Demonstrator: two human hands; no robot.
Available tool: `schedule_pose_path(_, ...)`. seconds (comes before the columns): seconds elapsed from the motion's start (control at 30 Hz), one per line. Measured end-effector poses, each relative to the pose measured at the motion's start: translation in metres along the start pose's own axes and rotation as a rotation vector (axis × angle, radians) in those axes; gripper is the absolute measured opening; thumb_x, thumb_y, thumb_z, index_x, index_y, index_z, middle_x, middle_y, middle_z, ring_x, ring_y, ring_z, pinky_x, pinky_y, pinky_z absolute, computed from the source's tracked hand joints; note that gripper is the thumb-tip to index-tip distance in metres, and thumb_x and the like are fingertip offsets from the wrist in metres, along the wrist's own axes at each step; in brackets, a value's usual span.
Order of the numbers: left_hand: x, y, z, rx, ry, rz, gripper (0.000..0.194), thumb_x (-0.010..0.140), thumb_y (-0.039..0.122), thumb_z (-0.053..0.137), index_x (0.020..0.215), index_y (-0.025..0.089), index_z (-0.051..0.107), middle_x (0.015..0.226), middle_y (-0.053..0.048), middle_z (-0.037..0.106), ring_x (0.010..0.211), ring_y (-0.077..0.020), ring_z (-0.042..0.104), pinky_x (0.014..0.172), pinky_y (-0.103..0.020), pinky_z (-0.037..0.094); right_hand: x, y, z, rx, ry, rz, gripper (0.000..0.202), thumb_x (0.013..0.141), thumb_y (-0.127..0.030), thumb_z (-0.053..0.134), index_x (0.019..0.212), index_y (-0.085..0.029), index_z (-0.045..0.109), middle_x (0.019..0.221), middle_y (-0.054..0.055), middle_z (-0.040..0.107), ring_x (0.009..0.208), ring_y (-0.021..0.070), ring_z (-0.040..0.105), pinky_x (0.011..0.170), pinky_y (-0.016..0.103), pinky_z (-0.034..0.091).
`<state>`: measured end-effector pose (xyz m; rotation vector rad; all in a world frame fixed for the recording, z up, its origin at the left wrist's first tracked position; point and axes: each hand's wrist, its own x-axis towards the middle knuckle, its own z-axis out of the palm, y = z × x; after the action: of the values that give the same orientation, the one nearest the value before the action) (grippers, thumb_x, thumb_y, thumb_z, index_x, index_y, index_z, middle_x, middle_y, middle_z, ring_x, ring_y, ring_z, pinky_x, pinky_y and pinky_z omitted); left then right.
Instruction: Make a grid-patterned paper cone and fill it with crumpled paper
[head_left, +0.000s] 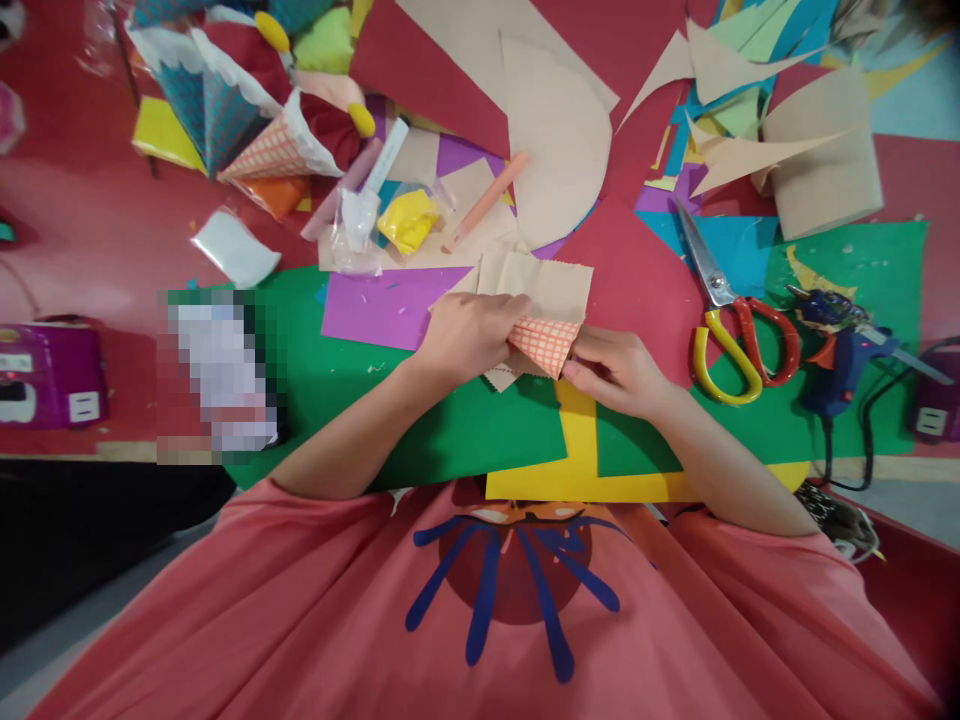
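A small cone of orange-and-white checked paper [546,342] is between my two hands, above the green sheet [360,410]. My left hand [476,335] is closed around its wide left side, the fingers curled over it. At the cone's right end, my right hand [615,368] pinches the edge between thumb and fingers. Beige paper pieces with zigzag edges [564,283] lie behind and under the cone, close to my left hand. A purple sheet [375,308] lies left of them. How far the left fingers reach into the cone is hidden.
Scissors with yellow and red handles [733,320] lie to the right, beside a blue glue gun [836,365] with a cord. Finished-looking paper cones [274,145] stand at the upper left. Near them are a wrapped yellow lump [409,222] and a white packet [236,248]. Cut beige paper [559,150] lies behind.
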<state>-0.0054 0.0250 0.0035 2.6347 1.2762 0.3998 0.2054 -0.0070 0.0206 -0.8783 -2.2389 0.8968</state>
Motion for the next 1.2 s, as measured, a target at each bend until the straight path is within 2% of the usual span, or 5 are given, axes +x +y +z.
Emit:
schedule_pose_path(0.47,0.0,0.004,-0.003,-0.02,-0.004,-0.123,0.013,0.071,0.014,0.051,0.079,0.02,0.059,0.063,-0.003,0.063,0.051,-0.0175,0.054,0.048,-0.03,0.029,0.0,-0.002,0.002,0.071,-0.015,0.052,0.027,0.095,-0.037,0.044,0.076,-0.019,0.049,0.066,-0.001,0.048,0.057,0.0103,0.042,0.049,0.022,0.032)
schedule_pose_path(0.57,0.001,0.001,-0.005,-0.188,0.052,-0.146,0.025,0.073,0.017,0.057,0.098,0.019,0.059,0.085,-0.004,0.069,0.069,-0.0172,0.063,0.057,-0.027,0.042,0.0,0.002,-0.003,0.132,0.041,0.106,0.031,0.095,-0.043,0.043,0.081,-0.018,0.056,0.069,0.001,0.049,0.059,0.0113,0.044,0.053,0.025,0.035)
schedule_pose_path(0.67,0.003,-0.007,-0.009,-0.545,0.108,-0.138,0.039,0.077,0.027,0.062,0.115,0.021,0.054,0.102,-0.004,0.067,0.087,-0.015,0.065,0.069,-0.024,0.051,-0.001,0.006,-0.009,0.248,0.143,0.208,0.034,0.092,-0.049,0.047,0.085,-0.02,0.063,0.069,0.001,0.051,0.06,0.0124,0.046,0.055,0.027,0.037)
schedule_pose_path(0.87,0.01,-0.01,-0.013,-1.059,0.203,-0.348,0.01,0.081,0.025,0.064,0.085,0.016,0.064,0.075,0.0,0.068,0.067,-0.0094,0.067,0.06,-0.02,0.053,-0.001,0.004,-0.015,0.556,0.276,0.41,0.032,0.087,-0.048,0.054,0.079,-0.02,0.065,0.047,-0.006,0.039,0.04,0.0078,0.031,0.042,0.024,0.022)
schedule_pose_path(1.2,0.009,-0.006,-0.014,-1.09,0.266,-0.443,0.013,0.077,0.025,0.07,0.072,0.015,0.063,0.065,0.001,0.067,0.056,-0.0091,0.065,0.046,-0.018,0.049,-0.002,0.003,-0.015,0.708,0.241,0.449,0.019,0.086,-0.038,0.057,0.084,-0.02,0.065,0.046,-0.007,0.04,0.036,0.0057,0.028,0.038,0.023,0.018)
